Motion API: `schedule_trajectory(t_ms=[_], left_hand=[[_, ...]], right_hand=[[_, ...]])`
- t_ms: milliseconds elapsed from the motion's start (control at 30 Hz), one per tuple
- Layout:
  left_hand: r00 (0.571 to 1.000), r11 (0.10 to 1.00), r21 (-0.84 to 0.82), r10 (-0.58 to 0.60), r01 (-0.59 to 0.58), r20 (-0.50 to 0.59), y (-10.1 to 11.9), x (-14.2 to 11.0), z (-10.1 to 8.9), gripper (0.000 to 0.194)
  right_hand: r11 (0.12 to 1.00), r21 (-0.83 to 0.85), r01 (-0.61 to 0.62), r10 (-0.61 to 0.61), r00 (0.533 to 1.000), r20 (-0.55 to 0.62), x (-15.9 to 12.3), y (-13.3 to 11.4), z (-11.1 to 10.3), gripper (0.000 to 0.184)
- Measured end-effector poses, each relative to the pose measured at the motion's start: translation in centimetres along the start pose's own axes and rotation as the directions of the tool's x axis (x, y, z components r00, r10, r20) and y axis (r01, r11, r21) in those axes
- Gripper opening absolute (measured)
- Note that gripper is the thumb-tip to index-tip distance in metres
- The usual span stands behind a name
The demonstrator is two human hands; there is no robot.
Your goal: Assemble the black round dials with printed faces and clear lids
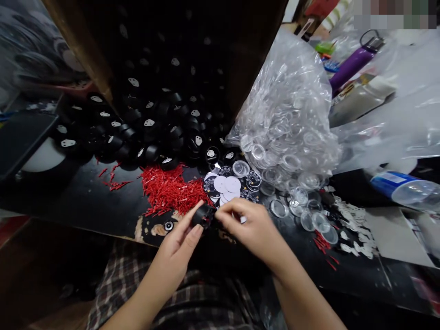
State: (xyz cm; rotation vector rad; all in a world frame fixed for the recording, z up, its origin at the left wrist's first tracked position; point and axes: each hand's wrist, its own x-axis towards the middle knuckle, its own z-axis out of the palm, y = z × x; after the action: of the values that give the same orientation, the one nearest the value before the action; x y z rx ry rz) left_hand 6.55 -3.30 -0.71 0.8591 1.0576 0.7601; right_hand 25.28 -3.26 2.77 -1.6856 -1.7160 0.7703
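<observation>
My left hand (184,240) is closed round a small round black housing (202,215), held tilted above the front edge of the bench. At the housing's right side, my right hand (245,220) pinches with thumb and forefinger; whatever lies between those fingertips is too small to make out. Just beyond the hands is a pile of round dial discs (227,184), some with white backs up, others showing black printed faces. A heap of red pointers (172,190) lies to the left of the discs.
Behind the pointers, many black housings (151,153) spill from a dark box. A plastic bag (288,105) of clear round covers (279,208) stands right of it. White flat pieces (357,229), a purple bottle (354,66) and a blue-labelled plastic bottle (405,188) are farther right.
</observation>
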Motion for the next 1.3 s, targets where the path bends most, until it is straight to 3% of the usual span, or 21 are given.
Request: schedule_trajectory(t_ms=[33, 100, 133, 200, 300, 467, 567, 600, 667, 733, 800, 867, 933, 1067, 1167, 1300], left_hand=[[1.0, 0.999, -0.045, -0.003, 0.003, 0.001, 0.0, 0.0, -0.1, 0.042], [1.0, 0.989, -0.148, -0.018, 0.017, -0.011, 0.0, 0.1, -0.1, 0.041], [0.999, 0.984, -0.177, -0.034, 0.032, -0.012, 0.0, 0.1, 0.1, 0.04], [0.997, 0.977, -0.199, -0.078, 0.078, 0.01, -0.1, 0.0, 0.6, 0.038], [0.99, 0.964, -0.224, -0.13, 0.14, 0.06, -0.3, 0.0, 1.3, 0.036], [0.988, 0.946, -0.284, -0.147, 0.157, 0.057, -0.4, 0.2, 1.3, 0.033], [0.984, 0.927, -0.329, -0.169, 0.18, 0.061, -0.3, 0.5, 1.3, 0.034], [0.983, 0.922, -0.343, -0.171, 0.182, 0.062, -0.3, 0.6, 1.3, 0.035], [0.985, 0.914, -0.369, -0.157, 0.171, 0.068, -0.1, 0.7, 1.5, 0.034], [0.986, 0.903, -0.397, -0.143, 0.164, 0.081, 0.1, 0.7, 1.6, 0.031], [0.983, 0.887, -0.425, -0.153, 0.181, 0.099, 0.3, 0.7, 1.7, 0.031], [0.978, 0.871, -0.447, -0.165, 0.205, 0.127, 0.6, 0.6, 1.6, 0.032], [0.977, 0.869, -0.453, -0.141, 0.198, 0.157, 0.7, 0.5, 1.6, 0.033], [0.987, 0.9, -0.422, -0.052, 0.111, 0.151, 0.5, 0.6, 1.5, 0.027], [0.992, 0.915, -0.397, -0.033, 0.078, 0.12, 0.2, 0.7, 1.5, 0.027], [0.988, 0.913, -0.392, -0.061, 0.113, 0.142, 0.2, 0.6, 1.3, 0.028]], right_hand=[[0.997, -0.065, -0.039, 0.03, 0.991, -0.131, 0.3, 1.4, -1.1, 0.015], [0.914, -0.317, -0.253, 0.107, 0.904, -0.413, 1.0, 4.3, -3.1, 0.021], [0.835, -0.434, -0.338, 0.122, 0.883, -0.453, 1.3, 5.6, -4.0, 0.025], [0.748, -0.542, -0.382, 0.143, 0.891, -0.431, 1.9, 7.6, -5.2, 0.03], [0.777, -0.519, -0.357, 0.146, 0.904, -0.403, 2.3, 9.0, -5.8, 0.036], [0.928, -0.225, -0.298, 0.165, 0.868, -0.469, 1.6, 8.7, -5.5, 0.037], [0.957, 0.14, -0.254, 0.289, 0.867, -0.405, 0.7, 6.7, -4.6, 0.035], [0.918, 0.321, -0.233, 0.342, 0.876, -0.341, 0.4, 5.7, -4.1, 0.036], [0.758, 0.615, -0.216, 0.403, 0.897, -0.183, -0.1, 3.7, -2.9, 0.036], [0.649, 0.724, -0.234, 0.407, 0.911, -0.071, -0.4, 1.9, -1.7, 0.034], [0.61, 0.751, -0.252, 0.383, 0.924, -0.001, -0.6, 0.8, -0.7, 0.032], [0.624, 0.731, -0.275, 0.347, 0.936, 0.057, -0.7, 0.2, 0.2, 0.032], [0.708, 0.65, -0.277, 0.31, 0.948, 0.067, -0.9, -0.1, 1.0, 0.033], [0.966, 0.247, -0.073, 0.108, 0.985, -0.134, -1.5, -0.8, 2.4, 0.032], [0.996, 0.079, 0.041, -0.027, 0.984, -0.174, -1.8, -1.1, 2.9, 0.033], [0.98, 0.2, 0.003, 0.005, 0.999, -0.043, -1.5, -0.9, 2.5, 0.03]])
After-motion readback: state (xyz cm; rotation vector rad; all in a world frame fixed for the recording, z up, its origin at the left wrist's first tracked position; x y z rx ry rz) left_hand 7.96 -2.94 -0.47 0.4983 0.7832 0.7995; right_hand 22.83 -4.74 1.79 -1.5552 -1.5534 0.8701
